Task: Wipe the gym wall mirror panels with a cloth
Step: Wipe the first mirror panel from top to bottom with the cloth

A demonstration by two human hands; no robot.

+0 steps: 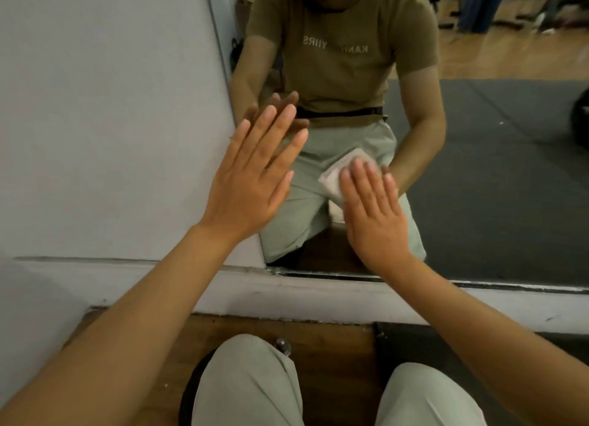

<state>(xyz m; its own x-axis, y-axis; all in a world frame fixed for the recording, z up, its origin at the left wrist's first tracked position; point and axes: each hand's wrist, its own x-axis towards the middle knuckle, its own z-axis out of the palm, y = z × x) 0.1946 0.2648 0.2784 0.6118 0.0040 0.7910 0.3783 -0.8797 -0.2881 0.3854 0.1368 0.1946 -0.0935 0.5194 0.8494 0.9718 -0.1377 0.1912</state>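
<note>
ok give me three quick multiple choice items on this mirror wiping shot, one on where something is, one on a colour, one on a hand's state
1. Where is the cloth?
A. on the floor by the knees
B. under the right hand, against the mirror
C. draped over the left forearm

2. What colour is the cloth?
A. whitish
B. bright red
C. black

3. How is the left hand?
A. curled in a fist
B. pinching the cloth
C. flat, fingers straight, at the mirror's left edge

Answers:
1 B, the cloth peeks out from under the right hand's fingers, on the glass.
2 A, it shows pale white beside the fingers.
3 C, its fingers are spread straight and hold nothing.
</note>
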